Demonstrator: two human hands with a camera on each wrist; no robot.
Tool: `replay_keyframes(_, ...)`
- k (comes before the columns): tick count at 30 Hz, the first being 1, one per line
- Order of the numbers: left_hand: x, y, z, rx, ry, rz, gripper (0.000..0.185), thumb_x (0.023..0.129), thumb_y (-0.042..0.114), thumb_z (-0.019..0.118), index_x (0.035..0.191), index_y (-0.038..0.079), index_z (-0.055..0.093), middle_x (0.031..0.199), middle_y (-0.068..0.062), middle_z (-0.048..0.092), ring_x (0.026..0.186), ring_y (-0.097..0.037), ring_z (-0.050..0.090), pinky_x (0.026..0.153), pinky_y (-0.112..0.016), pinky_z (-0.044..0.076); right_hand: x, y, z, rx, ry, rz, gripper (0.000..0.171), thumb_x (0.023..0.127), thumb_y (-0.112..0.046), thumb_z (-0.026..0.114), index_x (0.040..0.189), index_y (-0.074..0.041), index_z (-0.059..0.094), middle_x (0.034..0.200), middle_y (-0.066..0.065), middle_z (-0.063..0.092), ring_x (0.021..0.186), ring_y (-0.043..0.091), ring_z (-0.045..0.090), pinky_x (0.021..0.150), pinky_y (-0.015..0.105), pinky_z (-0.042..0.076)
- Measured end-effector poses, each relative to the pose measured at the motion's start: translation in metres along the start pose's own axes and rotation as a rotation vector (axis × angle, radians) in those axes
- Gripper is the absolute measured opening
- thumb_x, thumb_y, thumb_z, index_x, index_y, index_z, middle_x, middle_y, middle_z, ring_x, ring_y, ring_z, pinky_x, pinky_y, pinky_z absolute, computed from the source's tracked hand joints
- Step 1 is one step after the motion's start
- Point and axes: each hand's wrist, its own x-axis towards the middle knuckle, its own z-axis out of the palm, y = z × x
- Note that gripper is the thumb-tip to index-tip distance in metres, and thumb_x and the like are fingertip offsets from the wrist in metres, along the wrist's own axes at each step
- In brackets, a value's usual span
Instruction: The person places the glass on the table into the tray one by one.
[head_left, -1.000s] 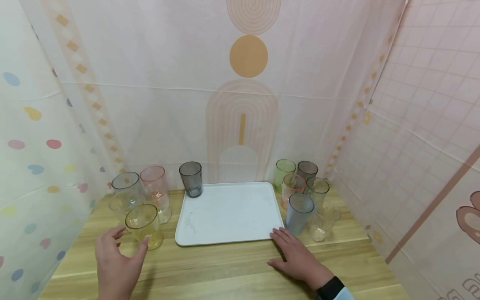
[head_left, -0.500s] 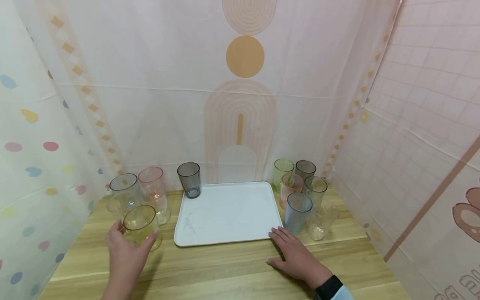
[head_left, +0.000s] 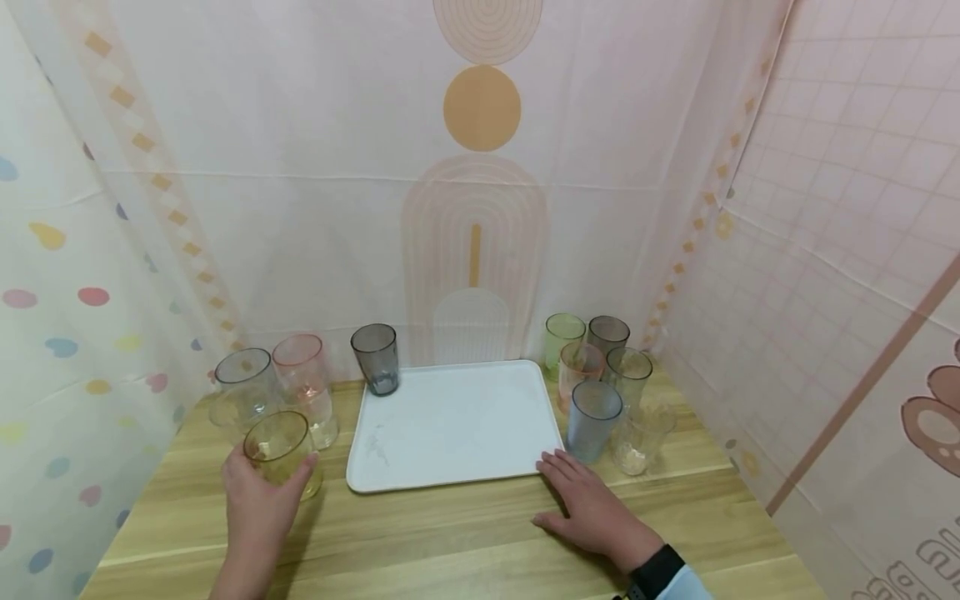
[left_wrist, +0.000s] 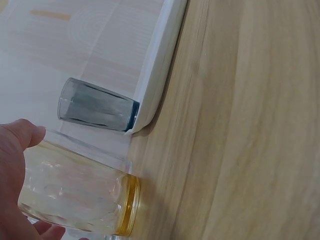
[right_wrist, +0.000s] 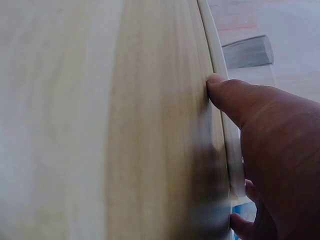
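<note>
Gripping the roughly upright yellow glass [left_wrist: 82, 192] between thumb and fingers, the left hand [head_left: 258, 504] is left of the white tray [head_left: 457, 425]. Handling it well calls for even, light pressure on the sides, a level rim, and care not to knock the pink glass [head_left: 300, 371] behind it. The right hand [head_left: 592, 508], fingers loosely extended at the tray's near right corner, should only press gently.

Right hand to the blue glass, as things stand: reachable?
Probably yes. The right hand holds nothing and rests at the near right corner of the white tray, close to the blue glass; no other glass stands between them.
</note>
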Motion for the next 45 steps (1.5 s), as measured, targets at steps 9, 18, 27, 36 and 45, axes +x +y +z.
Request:
replay_keyframes(9,0.002,-0.002,0.002,-0.002,0.005,0.015,0.103,0.091,0.035,0.094,0.160,-0.009,0.032,0.152,-0.035,0.041,0.142,-0.054,0.043,0.123,-0.072,0.034,0.001,-0.002,-0.002,0.012,-0.001,-0.002,0.083,0.103,-0.058,0.075,0.165,-0.009,0.051,0.174,0.012,0.043,0.164,0.039,0.033,0.126,0.066,0.037)
replay_keyframes(18,-0.004,0.011,-0.002,-0.045,-0.018,-0.017,0.102,0.090,0.035,0.094,0.160,-0.008,0.034,0.153,-0.033,0.043,0.142,-0.051,0.044,0.123,-0.070,0.035,0.001,0.000,-0.001,0.005,0.002,-0.004,0.084,0.102,-0.061,0.074,0.165,-0.010,0.050,0.174,0.011,0.043,0.164,0.038,0.032,0.126,0.065,0.037)
replay_keyframes(27,-0.008,0.030,0.001,-0.032,-0.110,0.008,0.099,0.088,0.033,0.097,0.156,-0.008,0.039,0.146,-0.030,0.049,0.141,-0.050,0.046,0.119,-0.070,0.039,0.001,-0.002,-0.002,0.008,0.009,-0.012,0.084,0.102,-0.060,0.074,0.165,-0.009,0.051,0.174,0.011,0.044,0.163,0.039,0.033,0.125,0.067,0.039)
replay_keyframes(36,-0.013,0.050,0.024,-0.082,-0.164,0.053,0.094,0.087,0.032,0.098,0.152,-0.008,0.042,0.145,-0.030,0.052,0.142,-0.051,0.048,0.119,-0.069,0.041,0.001,0.000,-0.001,0.002,0.014,-0.006,0.084,0.102,-0.060,0.074,0.164,-0.009,0.051,0.174,0.011,0.044,0.163,0.039,0.034,0.125,0.066,0.038)
replay_keyframes(45,-0.003,0.066,0.051,-0.082,-0.193,0.077,0.094,0.088,0.041,0.096,0.153,-0.003,0.044,0.149,-0.027,0.052,0.147,-0.050,0.049,0.119,-0.068,0.044,0.001,0.000,0.000,0.006,0.004,-0.006,0.085,0.102,-0.062,0.073,0.165,-0.009,0.051,0.174,0.011,0.044,0.163,0.039,0.033,0.125,0.065,0.039)
